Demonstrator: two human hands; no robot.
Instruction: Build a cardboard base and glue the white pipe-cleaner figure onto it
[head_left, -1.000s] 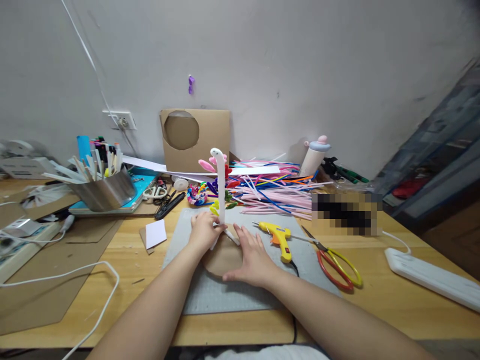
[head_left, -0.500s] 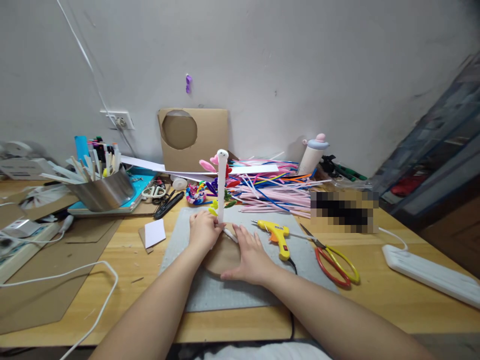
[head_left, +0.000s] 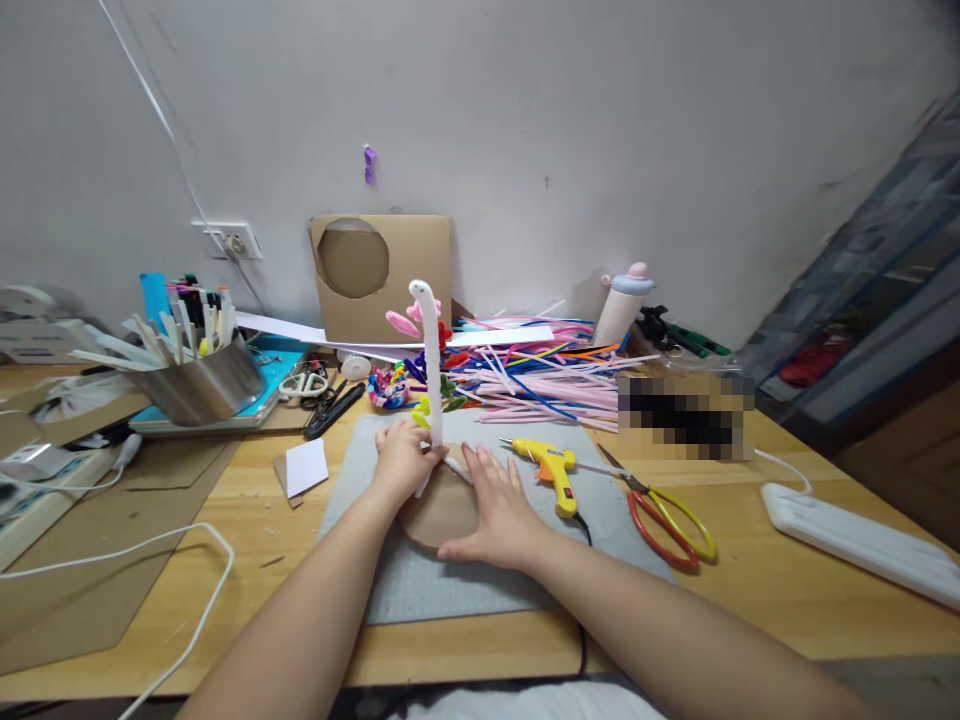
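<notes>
A round cardboard disc [head_left: 435, 515] lies on the grey mat [head_left: 465, 598]. From its far side rises a white fuzzy stem [head_left: 433, 375], roughly upright, its curved top leaning left. My left hand [head_left: 403, 462] is closed at the foot of this stem, thumb and fingers pressed there; the exact contact is partly hidden. With fingers spread, my right hand [head_left: 501, 508] lies flat over the disc's right side. A white strip [head_left: 457, 468] on the disc runs between both hands. Pink petal shapes [head_left: 403, 323] and yellow ones [head_left: 422, 411] show around the stem.
Right of the disc lie a yellow glue gun [head_left: 553, 470] and red-and-yellow-handled scissors [head_left: 675, 525]. Pipe cleaners [head_left: 540, 385] are piled behind. A metal holder [head_left: 206, 380] with sticks stands left, near a white cable [head_left: 217, 590]. A bottle [head_left: 624, 310] stands by the wall.
The top of the white stem has tipped to the left, while its foot stays by my left hand. Both hands keep nearly the same place. The view has shifted slightly.
</notes>
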